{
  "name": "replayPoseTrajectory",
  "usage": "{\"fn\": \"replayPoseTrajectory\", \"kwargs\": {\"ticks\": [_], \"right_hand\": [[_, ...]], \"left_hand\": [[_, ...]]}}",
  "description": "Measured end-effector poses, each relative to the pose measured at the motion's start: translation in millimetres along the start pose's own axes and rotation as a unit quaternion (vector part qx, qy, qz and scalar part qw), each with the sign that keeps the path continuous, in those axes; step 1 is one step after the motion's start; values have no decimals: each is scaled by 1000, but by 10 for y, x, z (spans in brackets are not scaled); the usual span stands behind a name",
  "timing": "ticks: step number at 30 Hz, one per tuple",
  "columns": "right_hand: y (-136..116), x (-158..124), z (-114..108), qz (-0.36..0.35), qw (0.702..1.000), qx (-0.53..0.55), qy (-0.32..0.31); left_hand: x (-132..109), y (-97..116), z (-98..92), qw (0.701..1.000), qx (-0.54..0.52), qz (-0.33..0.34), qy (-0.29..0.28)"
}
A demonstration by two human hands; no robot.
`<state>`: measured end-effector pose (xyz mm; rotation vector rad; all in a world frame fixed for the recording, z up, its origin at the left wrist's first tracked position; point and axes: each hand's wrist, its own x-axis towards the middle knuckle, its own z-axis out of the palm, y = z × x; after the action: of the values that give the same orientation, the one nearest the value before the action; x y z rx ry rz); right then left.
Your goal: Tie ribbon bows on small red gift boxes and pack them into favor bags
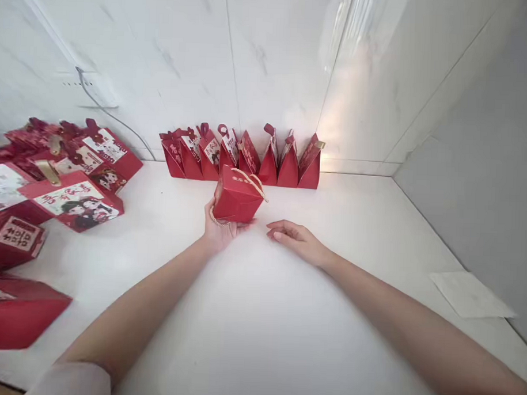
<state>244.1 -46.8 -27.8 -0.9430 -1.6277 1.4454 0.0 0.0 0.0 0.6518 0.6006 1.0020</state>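
A red gift box [240, 198] with a twisted cream rope handle and gold lettering rests tilted in my left hand [221, 230], held above the white tabletop. My left fingers wrap under and around its lower left side. To the right of the box, apart from it, is my right hand [295, 239], with its fingers loosely bent and nothing visible in them. Behind the held box, a row of several red gift boxes [287, 169] with peaked tops and ribbon loops stands side by side near the wall.
Several more red gift boxes [79, 205] lie heaped on the left of the table [284, 336], some showing printed couples. A grey cable [114, 118] hangs down the marbled wall [199, 63]. On the right lies a flat white sheet [470, 294] beside a grey side surface [476, 170].
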Motion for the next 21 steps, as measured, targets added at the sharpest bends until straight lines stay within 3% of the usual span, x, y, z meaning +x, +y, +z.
{"fn": "replayPoseTrajectory", "kwargs": {"ticks": [10,21], "right_hand": [[-11,9,-12,7,1000,-19,-9],[-47,-5,0,16,1000,-21,-9]], "left_hand": [[68,45,-66,997,-79,-5,19],[57,28,-28,999,-25,-29,-4]]}}
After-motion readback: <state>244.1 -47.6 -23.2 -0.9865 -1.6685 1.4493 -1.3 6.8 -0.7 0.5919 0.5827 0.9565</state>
